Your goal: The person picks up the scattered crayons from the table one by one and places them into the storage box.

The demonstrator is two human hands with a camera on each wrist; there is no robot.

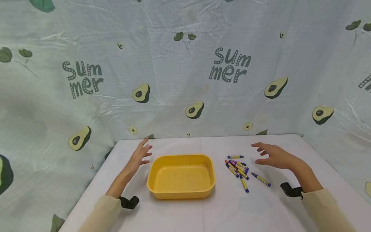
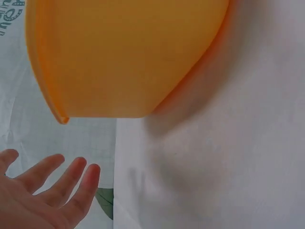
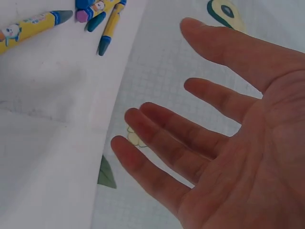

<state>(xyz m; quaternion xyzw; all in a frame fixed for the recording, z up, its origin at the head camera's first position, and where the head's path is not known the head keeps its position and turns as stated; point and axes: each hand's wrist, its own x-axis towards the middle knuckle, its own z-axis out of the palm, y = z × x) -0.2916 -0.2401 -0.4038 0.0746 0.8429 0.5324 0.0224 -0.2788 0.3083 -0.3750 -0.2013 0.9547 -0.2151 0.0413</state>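
The left hand (image 1: 140,157) is held spread above the worktop (image 1: 185,212), just left of the yellow tub (image 1: 181,190), holding nothing. Crayons (image 1: 239,167) are scattered right of the tub. The right hand (image 1: 273,156) is held spread just beyond them, empty.

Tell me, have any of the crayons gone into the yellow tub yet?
Not yet. The yellow tub looks empty inside. All the crayons lie loose on the white table, right of the tub, with one blue crayon a bit apart. The right hand hovers open beside the pile, holding nothing. The left hand is open beside the tub, not gripping it. So every crayon is left.
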